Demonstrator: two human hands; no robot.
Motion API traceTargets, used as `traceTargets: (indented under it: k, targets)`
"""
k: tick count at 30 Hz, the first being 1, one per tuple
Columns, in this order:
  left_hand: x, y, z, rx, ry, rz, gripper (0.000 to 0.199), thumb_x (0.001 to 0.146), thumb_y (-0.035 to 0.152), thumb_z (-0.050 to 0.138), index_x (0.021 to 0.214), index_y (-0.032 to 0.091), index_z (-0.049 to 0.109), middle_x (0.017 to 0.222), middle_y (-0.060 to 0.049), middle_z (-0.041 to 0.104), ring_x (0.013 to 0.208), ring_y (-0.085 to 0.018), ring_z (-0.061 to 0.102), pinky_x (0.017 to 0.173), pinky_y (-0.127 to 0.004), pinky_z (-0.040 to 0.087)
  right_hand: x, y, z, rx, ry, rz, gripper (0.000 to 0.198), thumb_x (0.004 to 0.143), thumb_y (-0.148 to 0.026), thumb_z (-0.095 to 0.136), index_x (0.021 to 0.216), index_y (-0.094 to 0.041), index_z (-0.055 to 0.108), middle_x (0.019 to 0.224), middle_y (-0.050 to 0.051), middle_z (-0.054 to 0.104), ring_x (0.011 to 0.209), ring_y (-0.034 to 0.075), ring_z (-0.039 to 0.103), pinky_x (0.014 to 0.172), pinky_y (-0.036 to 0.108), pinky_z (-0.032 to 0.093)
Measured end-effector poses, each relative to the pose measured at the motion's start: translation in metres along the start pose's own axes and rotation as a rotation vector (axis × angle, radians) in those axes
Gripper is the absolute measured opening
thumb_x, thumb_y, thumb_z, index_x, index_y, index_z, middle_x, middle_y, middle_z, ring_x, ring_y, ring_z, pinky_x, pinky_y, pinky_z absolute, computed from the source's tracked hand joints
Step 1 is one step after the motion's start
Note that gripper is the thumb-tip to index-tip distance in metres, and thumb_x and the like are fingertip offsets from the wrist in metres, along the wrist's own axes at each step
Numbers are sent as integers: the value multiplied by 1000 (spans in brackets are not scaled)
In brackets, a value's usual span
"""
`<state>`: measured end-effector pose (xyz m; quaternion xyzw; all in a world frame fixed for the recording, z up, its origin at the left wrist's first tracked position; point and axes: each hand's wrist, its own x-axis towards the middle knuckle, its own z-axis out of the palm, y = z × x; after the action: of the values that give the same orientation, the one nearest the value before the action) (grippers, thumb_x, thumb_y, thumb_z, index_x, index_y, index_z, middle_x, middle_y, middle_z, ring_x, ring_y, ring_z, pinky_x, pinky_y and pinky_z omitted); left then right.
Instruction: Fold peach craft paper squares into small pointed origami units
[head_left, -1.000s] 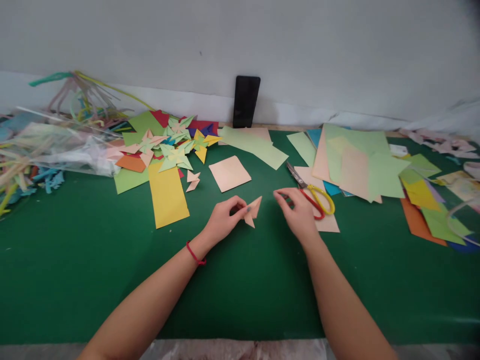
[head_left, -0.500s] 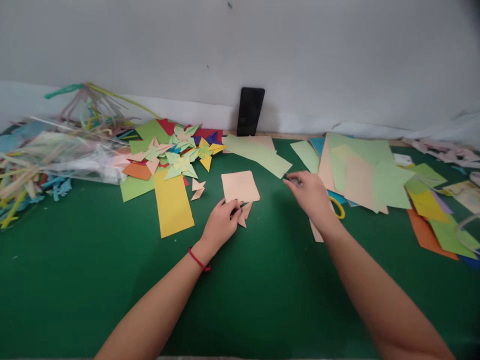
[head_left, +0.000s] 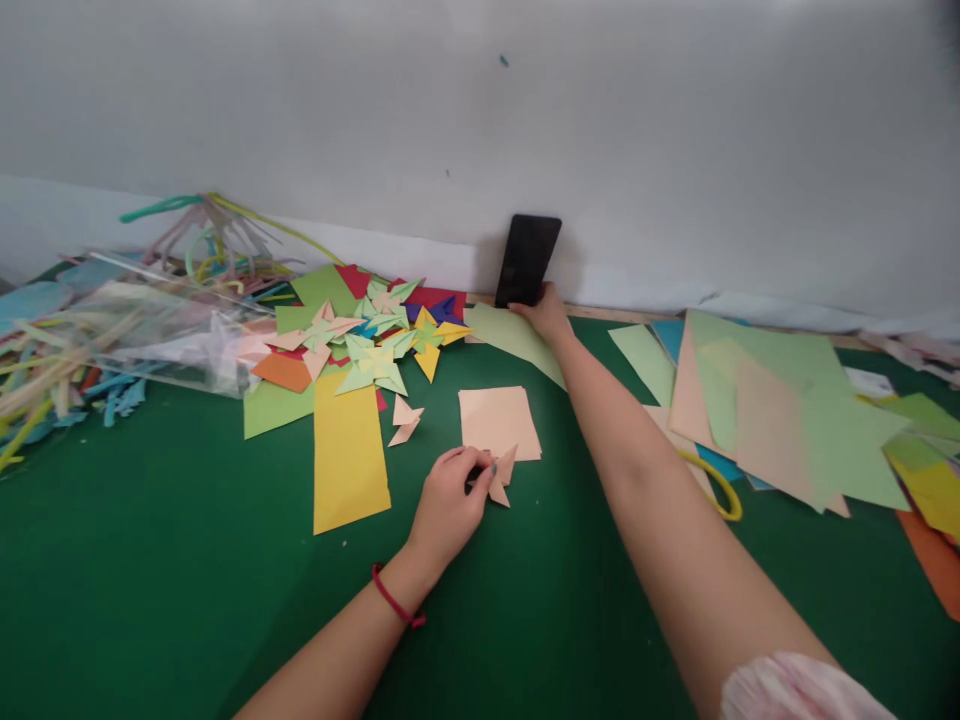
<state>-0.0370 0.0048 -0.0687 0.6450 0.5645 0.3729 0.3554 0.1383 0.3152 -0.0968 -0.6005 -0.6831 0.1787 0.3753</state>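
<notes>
A small folded peach paper piece with pointed ends sits in a pinch of my left hand, just in front of a stack of peach paper squares. At the wall, my right hand grips the lower edge of a black phone, which leans back upright. The thumb lies along the phone's bottom, and the other fingers are partly hidden. Another folded peach piece lies on the green table, left of the stack.
Folded paper stars and a yellow sheet lie left of the stack. Further left is a clear plastic bag among colourful strips. Pale green sheets are piled at right, near a yellow scissor handle.
My right hand has moved left and away from me, from beside the green sheets to the phone. A thin dark object seen in it before no longer shows. My left hand still pinches the folded piece.
</notes>
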Motion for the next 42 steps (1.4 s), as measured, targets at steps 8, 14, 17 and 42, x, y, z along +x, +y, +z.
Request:
traceTargets:
  k: [8, 14, 17, 42]
  targets:
    - [0, -1, 0, 25, -11, -4, 13, 87, 21, 45, 85, 22, 57, 96, -4, 65, 97, -22, 57, 87, -39, 43, 13, 14, 4, -4, -46, -46, 57, 67, -45, 67, 104, -3, 56, 101, 21, 63, 92, 27, 58, 81, 41, 44]
    - [0, -3, 2, 42, 1, -20, 12, 87, 19, 46, 85, 22, 58, 95, -1, 65, 98, -19, 56, 87, -36, 43, 14, 19, 7, 18, -27, -31, 53, 65, -49, 67, 97, -8, 60, 96, 18, 65, 90, 31, 59, 81, 46, 45]
    - [0, -3, 2, 48, 2, -26, 11, 87, 19, 47, 84, 22, 58, 95, 0, 65, 98, -18, 55, 86, -34, 43, 15, 21, 8, 41, -18, -27, 49, 64, -49, 68, 94, -11, 61, 94, 16, 66, 89, 31, 60, 81, 48, 45]
    - [0, -4, 2, 29, 9, -20, 11, 87, 20, 47, 85, 22, 58, 94, 0, 65, 97, -19, 55, 85, -34, 42, 30, 10, 5, 413, 60, -6, 43, 74, -59, 49, 86, -18, 53, 88, 7, 62, 89, 23, 58, 82, 44, 47]
